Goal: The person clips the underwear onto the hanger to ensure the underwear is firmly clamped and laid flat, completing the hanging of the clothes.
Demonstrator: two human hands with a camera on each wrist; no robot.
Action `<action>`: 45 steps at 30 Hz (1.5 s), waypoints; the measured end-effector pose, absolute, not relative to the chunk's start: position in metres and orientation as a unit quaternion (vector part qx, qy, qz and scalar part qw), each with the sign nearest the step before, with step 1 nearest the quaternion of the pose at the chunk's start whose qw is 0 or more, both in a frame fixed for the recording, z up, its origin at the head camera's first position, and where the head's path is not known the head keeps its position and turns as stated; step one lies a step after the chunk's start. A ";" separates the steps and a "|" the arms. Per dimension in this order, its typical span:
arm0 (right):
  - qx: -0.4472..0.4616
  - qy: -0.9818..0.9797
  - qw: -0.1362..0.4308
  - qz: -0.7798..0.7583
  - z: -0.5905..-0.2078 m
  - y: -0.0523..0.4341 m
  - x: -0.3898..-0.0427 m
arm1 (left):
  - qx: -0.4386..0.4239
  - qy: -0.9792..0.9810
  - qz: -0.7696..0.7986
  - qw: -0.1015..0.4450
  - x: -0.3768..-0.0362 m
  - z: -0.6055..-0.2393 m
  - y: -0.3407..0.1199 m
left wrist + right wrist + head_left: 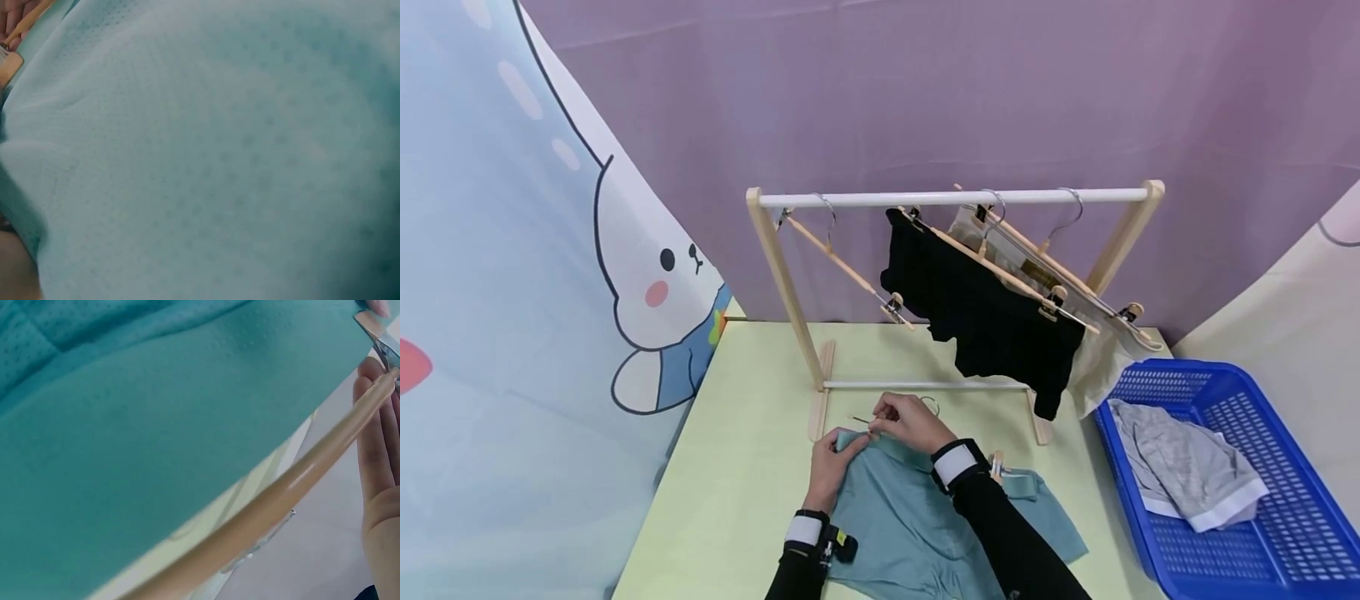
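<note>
Teal shorts (902,517) lie spread on the table, waistband toward the rack. My left hand (829,473) pinches the left end of the waistband. My right hand (916,423) holds the near-left clip of a wooden clip hanger at that same corner. In the right wrist view the hanger's bar (269,519) runs along the waistband, and its metal-and-wood clip (378,337) sits by the fingers at the cloth edge. The other clip (997,465) is on the right part of the waistband. Cloth fills most of the left wrist view.
Behind the hands stands a rack with a white rail (880,199). On it hang a bare clip hanger (842,265), a black garment (970,308) and a beige garment (1093,371). To the right, a blue basket (1232,375) holds a grey garment (1187,462).
</note>
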State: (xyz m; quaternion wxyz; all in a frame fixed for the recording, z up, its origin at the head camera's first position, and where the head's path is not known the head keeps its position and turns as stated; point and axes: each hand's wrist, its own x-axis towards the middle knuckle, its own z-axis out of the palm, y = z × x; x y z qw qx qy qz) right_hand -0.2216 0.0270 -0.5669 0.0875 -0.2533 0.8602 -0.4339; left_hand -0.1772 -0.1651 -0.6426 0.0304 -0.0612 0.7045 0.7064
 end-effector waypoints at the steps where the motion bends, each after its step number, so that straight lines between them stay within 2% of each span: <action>1: -0.256 0.857 0.089 -0.438 -0.567 0.027 -0.222 | -0.062 0.700 0.711 0.036 -0.178 -0.643 -0.166; 9: -0.259 0.843 0.117 -0.456 -0.571 0.030 -0.222 | -0.044 0.699 0.712 0.039 -0.179 -0.651 -0.167; 24: -0.259 0.854 0.084 -0.444 -0.574 0.030 -0.222 | -0.056 0.686 0.725 0.020 -0.175 -0.649 -0.166; 31: -0.293 0.842 0.107 -0.440 -0.576 0.031 -0.224 | -0.081 0.675 0.734 0.018 -0.176 -0.646 -0.164; 36: -0.297 0.844 0.101 -0.435 -0.574 0.034 -0.227 | -0.096 0.658 0.747 0.010 -0.178 -0.644 -0.160; 45: -0.295 0.838 0.114 -0.444 -0.578 0.036 -0.227 | -0.066 0.664 0.744 0.039 -0.180 -0.648 -0.160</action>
